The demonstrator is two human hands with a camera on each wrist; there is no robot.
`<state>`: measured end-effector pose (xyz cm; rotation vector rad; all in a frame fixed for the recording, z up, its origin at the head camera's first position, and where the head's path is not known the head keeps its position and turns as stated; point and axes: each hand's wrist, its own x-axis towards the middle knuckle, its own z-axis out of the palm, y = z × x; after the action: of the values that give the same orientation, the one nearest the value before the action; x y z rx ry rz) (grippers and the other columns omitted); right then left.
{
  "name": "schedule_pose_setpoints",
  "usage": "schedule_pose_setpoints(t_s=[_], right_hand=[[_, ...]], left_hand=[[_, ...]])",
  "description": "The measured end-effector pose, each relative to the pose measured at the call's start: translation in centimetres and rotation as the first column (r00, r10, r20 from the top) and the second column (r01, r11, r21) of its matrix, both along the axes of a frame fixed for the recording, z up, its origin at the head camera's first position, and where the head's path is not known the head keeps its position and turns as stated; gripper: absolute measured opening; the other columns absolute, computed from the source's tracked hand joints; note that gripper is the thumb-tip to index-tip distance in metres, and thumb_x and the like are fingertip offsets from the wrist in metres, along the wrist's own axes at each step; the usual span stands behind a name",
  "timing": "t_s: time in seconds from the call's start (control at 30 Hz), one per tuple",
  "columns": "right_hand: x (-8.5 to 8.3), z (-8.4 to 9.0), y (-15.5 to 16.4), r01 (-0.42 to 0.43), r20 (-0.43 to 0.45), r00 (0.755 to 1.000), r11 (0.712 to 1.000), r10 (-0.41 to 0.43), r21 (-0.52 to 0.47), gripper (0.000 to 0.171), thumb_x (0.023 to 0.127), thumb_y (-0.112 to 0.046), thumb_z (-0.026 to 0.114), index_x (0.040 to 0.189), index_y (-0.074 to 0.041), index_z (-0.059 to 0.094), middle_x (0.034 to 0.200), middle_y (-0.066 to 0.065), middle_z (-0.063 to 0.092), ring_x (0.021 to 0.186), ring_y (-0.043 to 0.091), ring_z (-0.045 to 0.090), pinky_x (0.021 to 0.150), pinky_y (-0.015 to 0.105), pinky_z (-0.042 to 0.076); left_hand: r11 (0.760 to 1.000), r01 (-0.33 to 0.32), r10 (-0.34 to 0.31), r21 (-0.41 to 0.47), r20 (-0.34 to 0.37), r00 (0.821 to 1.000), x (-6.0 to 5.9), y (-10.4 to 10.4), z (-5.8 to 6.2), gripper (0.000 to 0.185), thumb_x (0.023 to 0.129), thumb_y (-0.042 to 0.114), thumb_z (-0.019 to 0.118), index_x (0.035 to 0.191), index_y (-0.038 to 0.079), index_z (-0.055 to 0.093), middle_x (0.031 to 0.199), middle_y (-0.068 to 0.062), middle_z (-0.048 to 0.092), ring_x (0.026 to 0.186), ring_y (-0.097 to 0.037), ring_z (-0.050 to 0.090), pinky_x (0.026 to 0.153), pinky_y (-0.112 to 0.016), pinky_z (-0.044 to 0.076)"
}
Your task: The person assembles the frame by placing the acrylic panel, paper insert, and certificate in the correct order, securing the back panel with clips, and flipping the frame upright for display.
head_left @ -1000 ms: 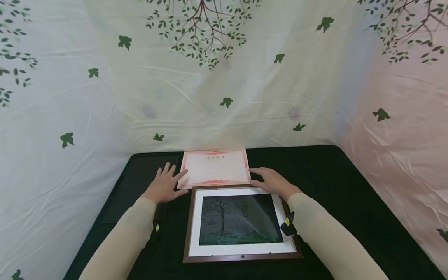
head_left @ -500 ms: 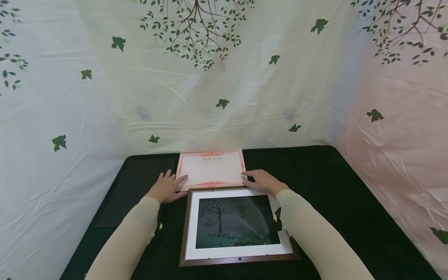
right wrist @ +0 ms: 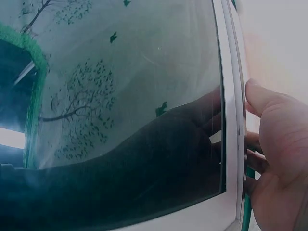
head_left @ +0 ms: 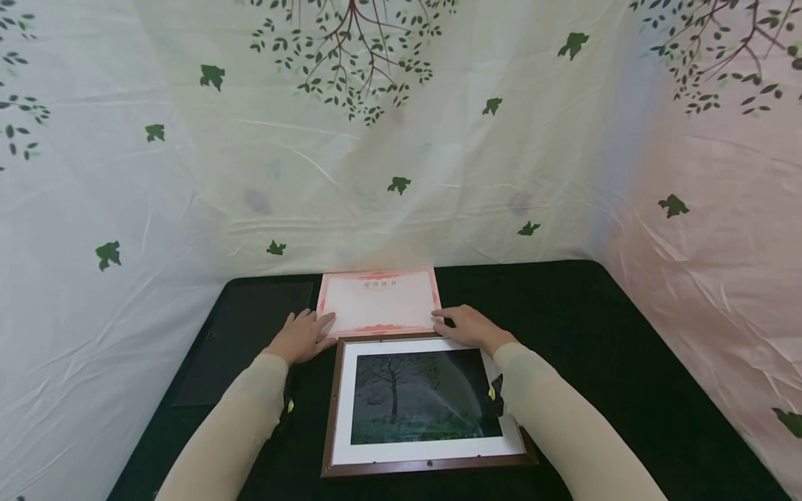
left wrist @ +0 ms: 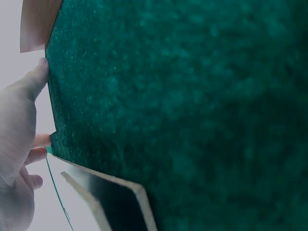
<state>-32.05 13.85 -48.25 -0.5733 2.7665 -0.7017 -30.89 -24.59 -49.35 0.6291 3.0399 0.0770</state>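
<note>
A white certificate sheet [head_left: 380,306] with a pink-red border lies at the back of the table, right behind a brown-framed picture frame [head_left: 332,431]. My left hand [head_left: 299,338] lies at the sheet's lower left corner, its fingers extended and the index finger over the border. At the opposite lower corner, my right hand [head_left: 471,327] touches the sheet's right edge with its fingertips, wrist above the frame. In the left wrist view, the thumb of the left hand [left wrist: 17,125] points toward the frame's corner [left wrist: 41,26]. The right wrist view has the right hand [right wrist: 284,149] beside the frame's edge [right wrist: 233,110].
A thin dark panel [head_left: 244,348] lies at the table's left side, partly behind the left arm. Dark green cloth [head_left: 564,334] covers the table. Pale curtain walls [head_left: 313,195] with printed leaves stand around it. The frame's glass [right wrist: 144,110] reflects the surroundings.
My left hand has moved in closer over the sheet's left edge, its fingers less spread. The right hand has come slightly left onto the right edge. The head view has shifted a little.
</note>
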Motion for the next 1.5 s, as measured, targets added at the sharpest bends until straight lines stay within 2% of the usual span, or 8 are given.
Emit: schedule_pose_setpoints(t_s=[0.17,0.4,0.63,0.9,1.1,1.27,1.37,1.5], right_hand=[[0.0,-0.1,-0.6,0.027,0.02,0.999,0.999,-0.027,-0.026,0.048,0.099,-0.039,0.051,0.143,-0.021,0.048,0.145,0.005,0.047,0.133,0.027,0.042,0.106,0.049,0.035],[-0.1,-0.4,-0.8,0.053,-0.004,0.999,0.997,-0.054,-0.06,0.046,0.099,-0.032,0.054,0.14,-0.013,0.051,0.142,0.008,0.049,0.132,0.029,0.044,0.105,0.049,0.037],[0.0,-0.7,-1.1,0.093,0.015,0.996,0.993,-0.092,-0.066,0.045,0.099,-0.036,0.052,0.139,-0.016,0.053,0.141,0.007,0.051,0.13,0.027,0.045,0.105,0.049,0.037],[-0.1,-0.3,-1.4,0.16,0.099,0.984,0.972,-0.145,-0.173,0.046,0.098,-0.036,0.054,0.141,-0.018,0.05,0.145,0.01,0.046,0.133,0.029,0.042,0.105,0.051,0.036],[-0.6,-0.2,-1.7,0.238,0.163,0.967,0.92,-0.195,-0.313,0.042,0.097,-0.025,0.057,0.138,-0.014,0.053,0.139,0.012,0.049,0.122,0.028,0.05,0.1,0.048,0.043],[-1.0,-0.5,-2.1,0.345,0.25,0.934,0.815,-0.253,-0.465,0.043,0.095,-0.014,0.06,0.137,-0.01,0.052,0.142,0.012,0.046,0.121,0.028,0.05,0.099,0.048,0.044],[-1.2,-0.7,-2.4,0.4,0.305,0.912,0.762,-0.275,-0.509,0.045,0.093,-0.012,0.06,0.137,-0.007,0.051,0.144,0.014,0.043,0.125,0.03,0.046,0.102,0.049,0.041],[-1.4,-0.8,-2.9,0.418,0.335,0.902,0.75,-0.274,-0.513,0.047,0.092,-0.01,0.061,0.138,-0.005,0.051,0.144,0.014,0.044,0.124,0.03,0.048,0.102,0.048,0.041]], left_hand=[[1.0,-0.012,0.012,0.028,-0.008,1.0,0.1,0.1,-0.1,0.062,0.095,0.045,0.056,0.145,0.01,0.042,0.14,-0.024,0.047,0.133,-0.044,0.035,0.107,-0.065,0.022],[0.999,-0.027,0.028,0.027,-0.026,0.999,-0.1,0.3,0.0,0.066,0.094,0.048,0.057,0.144,0.007,0.043,0.138,-0.024,0.049,0.132,-0.045,0.037,0.107,-0.064,0.023],[0.999,-0.034,0.034,0.012,-0.04,0.999,-0.3,0.5,0.1,0.062,0.094,0.048,0.057,0.14,0.007,0.048,0.134,-0.02,0.054,0.128,-0.04,0.044,0.108,-0.063,0.023],[0.999,-0.031,0.032,0.017,-0.036,0.999,0.0,0.2,0.0,0.057,0.097,0.045,0.053,0.138,0.007,0.049,0.136,-0.019,0.053,0.127,-0.039,0.045,0.107,-0.064,0.024],[0.998,-0.005,0.007,0.057,-0.046,0.999,0.1,-0.2,-0.2,0.054,0.098,0.043,0.052,0.136,0.005,0.051,0.135,-0.019,0.054,0.127,-0.039,0.046,0.108,-0.062,0.024],[0.997,0.008,-0.004,0.07,-0.048,0.999,0.0,-0.3,-0.4,0.054,0.098,0.042,0.051,0.136,0.004,0.051,0.134,-0.019,0.054,0.126,-0.039,0.047,0.108,-0.059,0.026],[0.997,0.006,-0.003,0.076,-0.045,0.999,0.0,-0.2,-0.5,0.054,0.099,0.043,0.051,0.136,0.004,0.051,0.135,-0.019,0.054,0.127,-0.038,0.046,0.109,-0.058,0.025],[0.996,-0.003,0.007,0.085,-0.037,0.999,-0.1,-0.2,-0.7,0.054,0.099,0.043,0.05,0.137,0.004,0.05,0.137,-0.02,0.052,0.129,-0.038,0.044,0.109,-0.058,0.024]])
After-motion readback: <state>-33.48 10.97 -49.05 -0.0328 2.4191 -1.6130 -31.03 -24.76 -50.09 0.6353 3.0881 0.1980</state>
